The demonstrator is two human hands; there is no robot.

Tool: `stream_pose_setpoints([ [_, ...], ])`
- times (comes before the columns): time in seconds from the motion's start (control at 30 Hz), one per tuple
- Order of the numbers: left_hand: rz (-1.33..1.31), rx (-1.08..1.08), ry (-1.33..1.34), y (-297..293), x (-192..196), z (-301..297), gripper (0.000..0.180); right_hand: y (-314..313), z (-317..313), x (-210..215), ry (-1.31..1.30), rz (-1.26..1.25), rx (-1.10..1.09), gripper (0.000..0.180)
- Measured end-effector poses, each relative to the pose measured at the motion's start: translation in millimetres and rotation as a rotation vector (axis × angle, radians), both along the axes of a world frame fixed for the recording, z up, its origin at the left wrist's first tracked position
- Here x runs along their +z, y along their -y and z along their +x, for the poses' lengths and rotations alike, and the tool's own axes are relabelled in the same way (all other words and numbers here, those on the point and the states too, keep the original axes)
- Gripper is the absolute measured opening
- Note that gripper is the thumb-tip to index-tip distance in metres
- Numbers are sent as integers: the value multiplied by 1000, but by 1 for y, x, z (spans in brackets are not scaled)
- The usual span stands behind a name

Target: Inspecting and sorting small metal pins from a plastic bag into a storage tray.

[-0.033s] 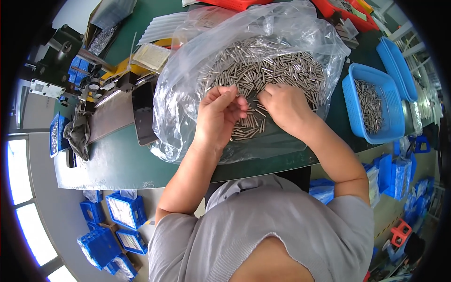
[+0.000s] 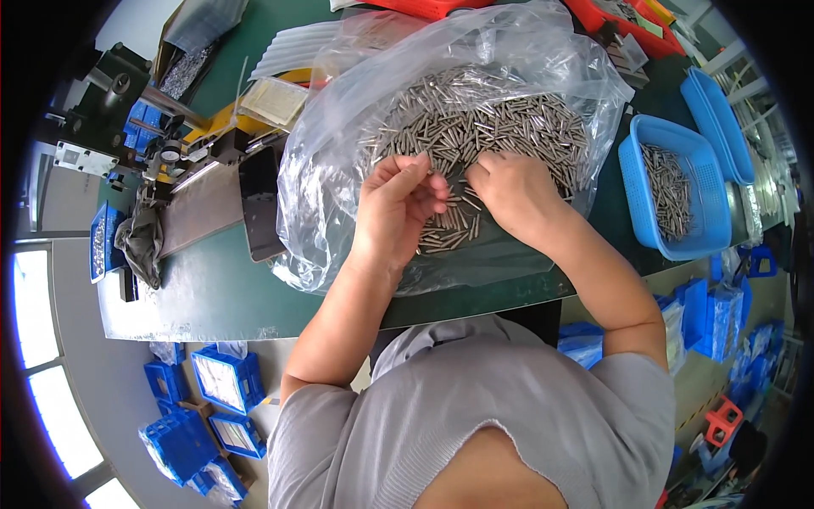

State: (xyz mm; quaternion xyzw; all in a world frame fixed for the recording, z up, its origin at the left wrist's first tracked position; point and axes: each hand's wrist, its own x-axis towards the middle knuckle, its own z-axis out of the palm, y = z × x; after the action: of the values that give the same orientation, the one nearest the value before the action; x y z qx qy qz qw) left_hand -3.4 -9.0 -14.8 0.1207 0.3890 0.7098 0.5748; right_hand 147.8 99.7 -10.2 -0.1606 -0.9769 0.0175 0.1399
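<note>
A heap of small slim metal pins (image 2: 475, 110) lies on a clear plastic bag (image 2: 318, 182) spread over the green table. At the heap's near left edge is my left hand (image 2: 394, 204), thumb and forefinger pinched together and the other fingers curled. Whatever sits in that pinch is too small to make out. My right hand (image 2: 517, 191) rests palm down against the near side of the heap. Its fingers bend in, and their tips are mostly hidden, so what they grip cannot be seen. A few loose pins (image 2: 449, 231) are scattered between the hands, nearer to me.
To the right stands a blue plastic basket (image 2: 636, 182) with more pins (image 2: 666, 191) inside, beside another blue basket (image 2: 716, 127). A dark flat tablet-like panel (image 2: 259, 204) and a bench device with a gauge (image 2: 170, 153) are at left. Red trays (image 2: 424, 7) line the back.
</note>
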Motion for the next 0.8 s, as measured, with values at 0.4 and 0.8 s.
stream_pose_setpoints([
  [0.4,-30,-185,-58,-1,1,6,12,-23,10,16,-129,-1225,81,15],
  [0.8,-51,-182,-424,-2,6,16,11,-21,8,15,-50,-1798,22,14],
])
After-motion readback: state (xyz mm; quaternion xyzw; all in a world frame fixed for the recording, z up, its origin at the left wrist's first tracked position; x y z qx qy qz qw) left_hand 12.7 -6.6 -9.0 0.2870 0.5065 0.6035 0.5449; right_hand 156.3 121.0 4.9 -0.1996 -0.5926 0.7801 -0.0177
